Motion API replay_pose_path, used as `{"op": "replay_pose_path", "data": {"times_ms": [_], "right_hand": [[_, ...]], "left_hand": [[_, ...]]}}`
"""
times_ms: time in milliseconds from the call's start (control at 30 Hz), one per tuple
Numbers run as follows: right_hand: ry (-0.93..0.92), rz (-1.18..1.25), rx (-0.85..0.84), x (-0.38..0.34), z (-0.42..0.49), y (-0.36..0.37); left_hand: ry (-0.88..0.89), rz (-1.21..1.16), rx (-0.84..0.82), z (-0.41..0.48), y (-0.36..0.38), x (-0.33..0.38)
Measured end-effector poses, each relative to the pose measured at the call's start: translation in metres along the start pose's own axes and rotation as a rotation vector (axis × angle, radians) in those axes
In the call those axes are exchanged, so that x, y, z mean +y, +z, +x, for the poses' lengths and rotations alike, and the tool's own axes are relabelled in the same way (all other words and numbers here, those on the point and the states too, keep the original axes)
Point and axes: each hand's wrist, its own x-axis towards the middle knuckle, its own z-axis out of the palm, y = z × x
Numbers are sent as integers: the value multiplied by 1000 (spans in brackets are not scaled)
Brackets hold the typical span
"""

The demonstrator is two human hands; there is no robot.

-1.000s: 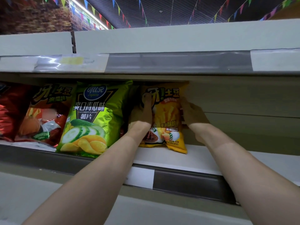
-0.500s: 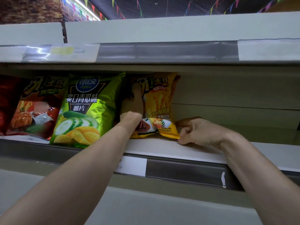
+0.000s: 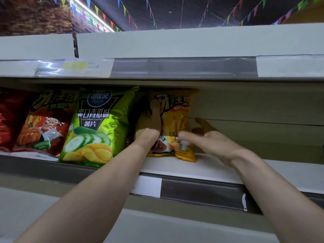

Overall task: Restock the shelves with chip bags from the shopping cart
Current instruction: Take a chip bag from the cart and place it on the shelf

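Observation:
A yellow chip bag point(image 3: 177, 116) stands upright on the shelf board point(image 3: 201, 169), right of the other bags. My left hand point(image 3: 149, 125) grips the bag's left edge, with one digit laid up its front near the top. My right hand point(image 3: 210, 141) hovers open at the bag's lower right, fingers spread and blurred. Its thumb lies in front of the bag's lower part, and I cannot tell whether it touches. The shopping cart is out of view.
A green cucumber chip bag point(image 3: 98, 123) stands just left of my left hand. Left of it are an orange-red bag point(image 3: 47, 123) and a red bag point(image 3: 8, 120). The upper shelf's edge point(image 3: 175, 67) hangs close above the bags. The board runs on bare to the right.
My right hand has let go of the bag's lower right corner, risen and opened its fingers beside the bag. My left hand has stayed on the bag's left edge.

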Motion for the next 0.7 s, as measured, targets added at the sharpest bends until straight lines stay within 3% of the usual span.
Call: {"op": "replay_pose_path", "data": {"times_ms": [100, 233, 400, 500, 700], "right_hand": [[-105, 190, 135, -13, 17, 11], [-163, 243, 325, -18, 32, 28], [11, -133, 249, -24, 24, 30], [-108, -476, 238, -33, 15, 35], [-309, -661, 399, -25, 31, 44]], "left_hand": [[62, -23, 81, 2, 5, 1], [64, -60, 185, 13, 9, -4], [80, -44, 225, 22, 12, -12], [192, -8, 308, 20, 10, -12], [311, 132, 338, 25, 9, -15]]}}
